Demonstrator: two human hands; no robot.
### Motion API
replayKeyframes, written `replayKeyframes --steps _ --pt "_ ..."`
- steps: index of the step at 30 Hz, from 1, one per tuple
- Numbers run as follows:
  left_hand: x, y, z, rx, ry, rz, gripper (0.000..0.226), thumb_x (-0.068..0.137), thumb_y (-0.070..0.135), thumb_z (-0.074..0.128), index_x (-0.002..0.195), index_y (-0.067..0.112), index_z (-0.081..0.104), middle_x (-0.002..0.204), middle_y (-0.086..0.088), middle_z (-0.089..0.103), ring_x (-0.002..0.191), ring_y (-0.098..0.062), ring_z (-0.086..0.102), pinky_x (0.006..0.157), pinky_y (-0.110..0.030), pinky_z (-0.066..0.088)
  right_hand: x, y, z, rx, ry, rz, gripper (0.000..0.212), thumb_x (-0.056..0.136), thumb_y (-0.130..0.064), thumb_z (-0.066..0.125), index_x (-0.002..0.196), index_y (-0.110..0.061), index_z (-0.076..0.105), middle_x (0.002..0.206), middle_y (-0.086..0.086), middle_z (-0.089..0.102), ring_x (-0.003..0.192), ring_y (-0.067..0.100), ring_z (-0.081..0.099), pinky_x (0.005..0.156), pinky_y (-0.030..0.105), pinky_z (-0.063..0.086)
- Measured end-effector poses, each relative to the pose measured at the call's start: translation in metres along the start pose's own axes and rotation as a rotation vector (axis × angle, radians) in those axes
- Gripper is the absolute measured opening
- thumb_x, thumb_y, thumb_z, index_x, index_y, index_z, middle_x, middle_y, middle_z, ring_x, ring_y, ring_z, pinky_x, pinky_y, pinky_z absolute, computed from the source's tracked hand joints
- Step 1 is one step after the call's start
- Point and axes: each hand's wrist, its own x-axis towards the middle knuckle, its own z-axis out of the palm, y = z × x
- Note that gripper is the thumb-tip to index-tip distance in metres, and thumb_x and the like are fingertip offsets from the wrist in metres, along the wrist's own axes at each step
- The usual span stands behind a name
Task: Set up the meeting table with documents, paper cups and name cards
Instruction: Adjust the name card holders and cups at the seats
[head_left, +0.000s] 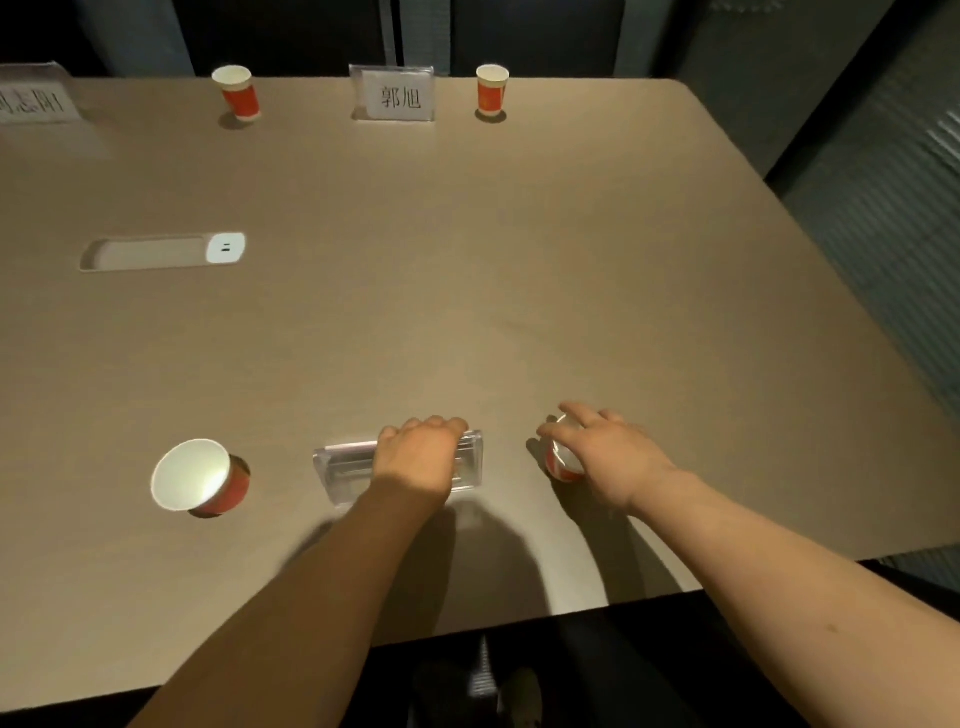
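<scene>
At the near edge of a tan tabletop (467, 291), the left hand (421, 457) clasps a clear name card holder (343, 465) while the right hand (608, 457) grips a red paper cup (563, 465). Another cup (200, 475) stands just left; two cups and a name card (397, 96) line the far side.

A broad tan worktop (467, 270) with a rounded far right corner fills most of the view. Set into its surface on the left is a long, shallow recess (150, 253), pale inside, with a small white socket plate (225, 248) at its right end bearing two short dark slots. Beyond the far edge stand dark chair backs (291, 31). To the right, a ribbed grey wall (893, 171) runs alongside. Below the near edge the floor (597, 675) is dark.
</scene>
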Motion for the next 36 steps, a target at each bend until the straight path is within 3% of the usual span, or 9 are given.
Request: replayKeyframes --steps 6,12,16,22,24,27,29,32,36 --pt "0.009 -0.001 0.003 -0.007 -0.078 -0.028 0.045 0.094 0.019 0.056 0.136 0.030 0.047 0.137 -0.001 0.056 0.124 -0.024 0.049 0.103 -0.039 0.034 0.011 0.002 -0.003 0.012 0.017 0.166 0.053 0.089 -0.041 0.061 0.136 -0.026 0.040 0.128 0.011 0.046 0.115 0.039 0.055 0.088 0.045 0.052" --pt "0.009 -0.003 0.002 -0.018 -0.083 -0.013 0.044 0.094 0.020 0.055 0.135 0.031 0.047 0.136 0.000 0.056 0.124 -0.023 0.049 0.100 -0.038 0.032 0.014 0.010 -0.003 0.017 -0.001 0.131 0.055 0.086 -0.027 0.065 0.135 -0.021 0.040 0.129 0.012 0.045 0.119 0.037 0.050 0.092 0.046 0.050" --pt "0.009 -0.004 0.003 -0.026 -0.067 -0.012 0.042 0.094 0.019 0.054 0.133 0.031 0.048 0.132 0.001 0.058 0.121 -0.024 0.050 0.097 -0.037 0.032 0.014 0.012 -0.004 0.068 0.009 0.201 0.053 0.085 -0.039 0.065 0.128 -0.019 0.043 0.122 0.012 0.049 0.115 0.037 0.053 0.090 0.045 0.053" --pt "0.009 -0.003 0.004 -0.020 -0.068 -0.009 0.049 0.093 0.017 0.056 0.138 0.031 0.043 0.139 0.000 0.054 0.127 -0.024 0.046 0.103 -0.039 0.029 0.015 0.012 0.002 0.071 0.009 0.215 0.079 0.080 -0.043 0.071 0.144 -0.022 0.029 0.134 0.009 0.045 0.121 0.036 0.050 0.093 0.047 0.052" --pt "0.005 0.003 0.001 -0.033 -0.042 -0.001 0.065 0.090 0.026 0.062 0.147 0.030 0.032 0.150 0.001 0.044 0.140 -0.024 0.034 0.114 -0.045 0.020 0.007 0.015 -0.001 0.045 0.040 0.189 0.099 0.074 -0.050 0.076 0.149 -0.027 0.017 0.145 0.006 0.039 0.127 0.035 0.046 0.095 0.047 0.049" --pt "-0.005 0.030 -0.015 -0.040 0.071 0.098 0.072 0.089 0.042 0.062 0.150 0.027 0.027 0.154 0.001 0.038 0.147 -0.025 0.024 0.120 -0.050 0.011 -0.014 0.024 -0.009 0.071 0.170 0.131 0.096 0.075 -0.058 0.070 0.150 -0.028 0.018 0.152 0.002 0.035 0.132 0.031 0.044 0.099 0.046 0.047" --pt "-0.010 0.056 -0.027 -0.078 0.190 0.191 0.058 0.091 0.045 0.057 0.143 0.027 0.040 0.144 0.001 0.050 0.138 -0.023 0.039 0.117 -0.045 0.023 -0.033 0.035 -0.015 0.117 0.252 0.102 0.072 0.081 -0.057 0.062 0.141 -0.026 0.036 0.141 0.003 0.047 0.125 0.029 0.050 0.095 0.042 0.048" --pt "-0.018 0.101 -0.046 -0.187 0.273 0.318 0.022 0.091 0.045 0.054 0.101 0.027 0.060 0.105 0.002 0.067 0.100 -0.022 0.062 0.085 -0.035 0.042 -0.068 0.061 -0.019 0.191 0.356 0.085 0.025 0.090 -0.047 0.054 0.090 -0.022 0.054 0.089 0.000 0.057 0.093 0.029 0.062 0.069 0.032 0.042" --pt "-0.020 0.192 -0.054 -0.150 0.211 0.368 0.032 0.091 0.041 0.048 0.068 0.020 0.043 0.081 -0.004 0.067 0.082 -0.032 0.063 0.063 -0.033 0.042 -0.127 0.134 -0.017 0.254 0.379 0.135 0.037 0.095 -0.042 0.048 0.065 -0.024 0.037 0.067 -0.001 0.047 0.075 0.031 0.058 0.058 0.031 0.036"
